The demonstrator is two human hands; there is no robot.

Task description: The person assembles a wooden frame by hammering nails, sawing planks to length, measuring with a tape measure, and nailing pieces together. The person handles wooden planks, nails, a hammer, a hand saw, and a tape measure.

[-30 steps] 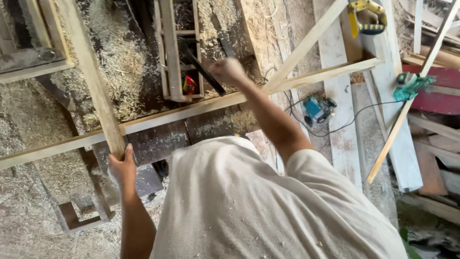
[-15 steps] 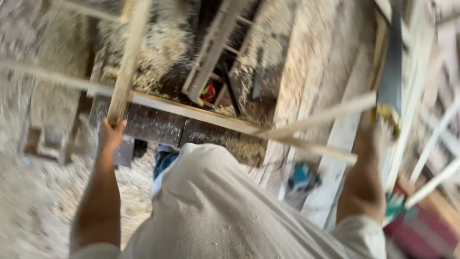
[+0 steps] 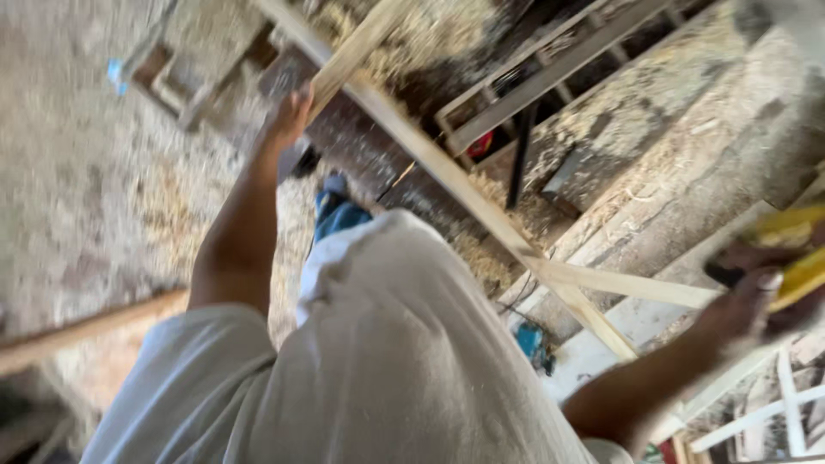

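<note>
Head view is showing a person in a pale shirt point(image 3: 404, 361) leaning over a sawdust-covered workbench point(image 3: 687, 163), both arms stretched out. Left hand point(image 3: 290, 116) is closing around the end of a light wooden slat point(image 3: 357, 47), gripping it where it crosses a long wooden rail point(image 3: 447, 176) running diagonally over the bench. Right hand point(image 3: 752, 296) is clutching a yellow power tool point(image 3: 795, 249) at the frame's right edge, fingers wrapped about its dark grip; motion blur is hiding the tool's exact shape. Another slat point(image 3: 627, 283) is branching off the rail toward that hand. Below the rail, a teal tool point(image 3: 533, 342) is lying on a pale board, and wood shavings are blanketing the floor point(image 3: 94, 189) at left.
</note>
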